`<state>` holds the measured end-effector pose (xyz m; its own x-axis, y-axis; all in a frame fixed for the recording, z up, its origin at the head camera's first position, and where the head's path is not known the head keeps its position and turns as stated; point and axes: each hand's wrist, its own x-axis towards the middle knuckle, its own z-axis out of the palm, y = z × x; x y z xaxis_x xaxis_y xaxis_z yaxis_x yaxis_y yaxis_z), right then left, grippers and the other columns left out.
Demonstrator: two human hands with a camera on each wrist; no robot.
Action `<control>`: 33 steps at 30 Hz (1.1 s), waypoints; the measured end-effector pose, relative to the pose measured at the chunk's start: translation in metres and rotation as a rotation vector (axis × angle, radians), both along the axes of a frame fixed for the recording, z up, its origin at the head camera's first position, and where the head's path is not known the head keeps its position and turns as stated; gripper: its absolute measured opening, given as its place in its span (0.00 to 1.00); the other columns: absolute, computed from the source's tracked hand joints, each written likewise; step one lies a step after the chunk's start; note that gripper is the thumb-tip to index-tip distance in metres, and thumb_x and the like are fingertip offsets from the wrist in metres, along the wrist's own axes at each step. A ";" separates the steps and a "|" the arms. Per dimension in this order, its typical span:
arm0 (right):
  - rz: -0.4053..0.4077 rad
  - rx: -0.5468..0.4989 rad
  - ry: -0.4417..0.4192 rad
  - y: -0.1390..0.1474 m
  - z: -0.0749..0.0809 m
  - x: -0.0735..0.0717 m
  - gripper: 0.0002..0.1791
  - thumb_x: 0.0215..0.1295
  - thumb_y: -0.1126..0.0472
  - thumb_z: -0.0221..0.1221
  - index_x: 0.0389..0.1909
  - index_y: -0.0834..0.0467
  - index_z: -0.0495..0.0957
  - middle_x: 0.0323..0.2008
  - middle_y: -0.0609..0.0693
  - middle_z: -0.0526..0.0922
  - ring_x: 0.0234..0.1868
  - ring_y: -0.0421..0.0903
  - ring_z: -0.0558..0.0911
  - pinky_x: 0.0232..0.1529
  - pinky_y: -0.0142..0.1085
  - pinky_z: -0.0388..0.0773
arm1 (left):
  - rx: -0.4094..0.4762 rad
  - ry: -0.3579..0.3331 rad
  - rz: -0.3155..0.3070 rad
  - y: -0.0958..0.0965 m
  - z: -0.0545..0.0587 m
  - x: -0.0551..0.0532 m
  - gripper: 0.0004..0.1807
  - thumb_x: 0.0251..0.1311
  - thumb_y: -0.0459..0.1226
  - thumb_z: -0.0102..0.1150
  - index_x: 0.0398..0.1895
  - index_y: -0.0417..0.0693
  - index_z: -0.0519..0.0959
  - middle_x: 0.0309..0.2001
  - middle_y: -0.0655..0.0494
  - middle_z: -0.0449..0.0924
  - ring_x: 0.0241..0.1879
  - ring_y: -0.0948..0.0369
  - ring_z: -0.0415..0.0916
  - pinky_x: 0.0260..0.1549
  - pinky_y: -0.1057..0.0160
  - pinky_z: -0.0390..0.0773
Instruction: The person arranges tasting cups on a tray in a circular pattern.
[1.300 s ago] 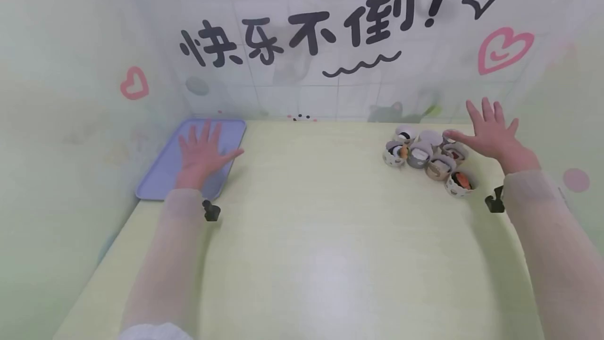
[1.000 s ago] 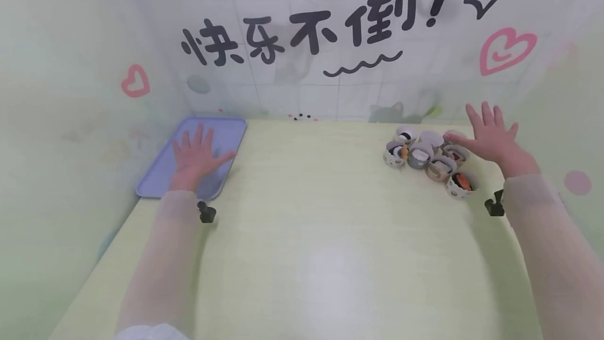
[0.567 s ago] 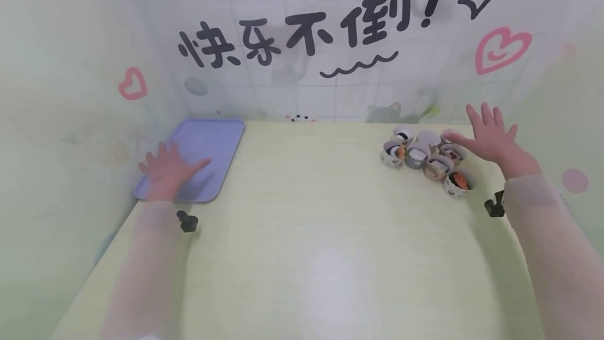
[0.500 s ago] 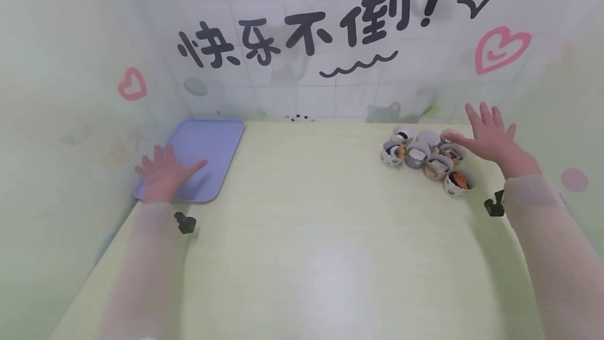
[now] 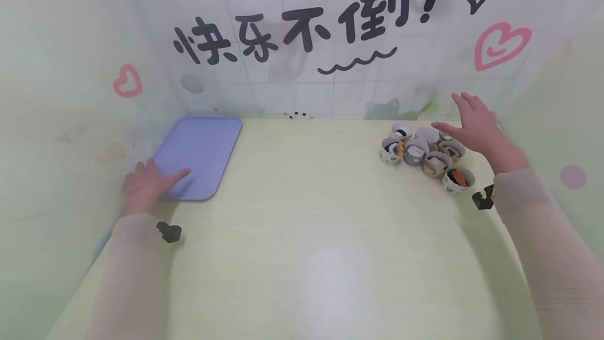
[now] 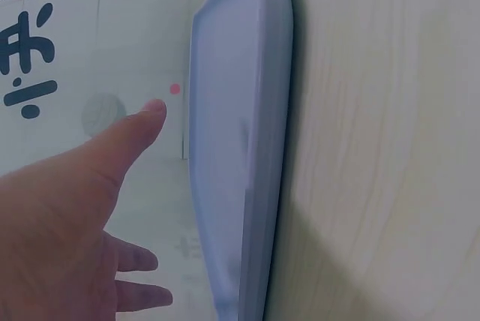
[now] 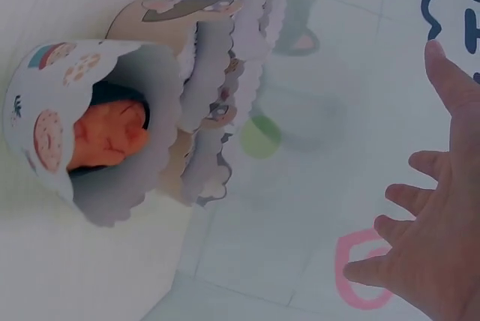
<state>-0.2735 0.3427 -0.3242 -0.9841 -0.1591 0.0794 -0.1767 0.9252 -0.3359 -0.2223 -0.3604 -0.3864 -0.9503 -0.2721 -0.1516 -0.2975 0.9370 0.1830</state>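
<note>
My left hand [image 5: 145, 187] hovers over the near left corner of a blue-purple rectangular tray [image 5: 200, 153], thumb spread to the right, holding nothing. In the left wrist view the tray's raised rim [image 6: 268, 111] runs beside the hand. At the back right, several scalloped paper cups stand bunched together. The nearest, a white printed cup [image 5: 453, 188], holds an orange-topped sushi-like piece [image 7: 111, 132] with a dark band. A tan cup [image 5: 433, 168] and a grey cup [image 5: 415, 157] hold whitish pieces. My right hand [image 5: 478, 127] is above and behind the cups with fingers spread, holding nothing.
The pale wooden table [image 5: 321, 224] meets a tiled back wall [image 5: 302, 93] with black lettering and a pink heart [image 5: 502, 46]. Pale green side walls [image 5: 52, 146] stand close on both sides. A black wrist mount [image 5: 170, 232] sits on each sleeve.
My left hand has moved left and toward me, from over the tray's middle to its near left corner. My right hand has shifted slightly left. The tray and cups stay put.
</note>
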 end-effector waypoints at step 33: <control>0.155 -0.117 0.019 -0.090 0.010 -0.007 0.50 0.70 0.41 0.57 0.80 0.58 0.41 0.80 0.62 0.41 0.79 0.65 0.44 0.78 0.65 0.44 | -0.006 -0.123 0.076 -0.015 -0.007 0.029 0.33 0.68 0.51 0.50 0.34 0.21 0.78 0.36 0.25 0.78 0.33 0.42 0.77 0.23 0.55 0.79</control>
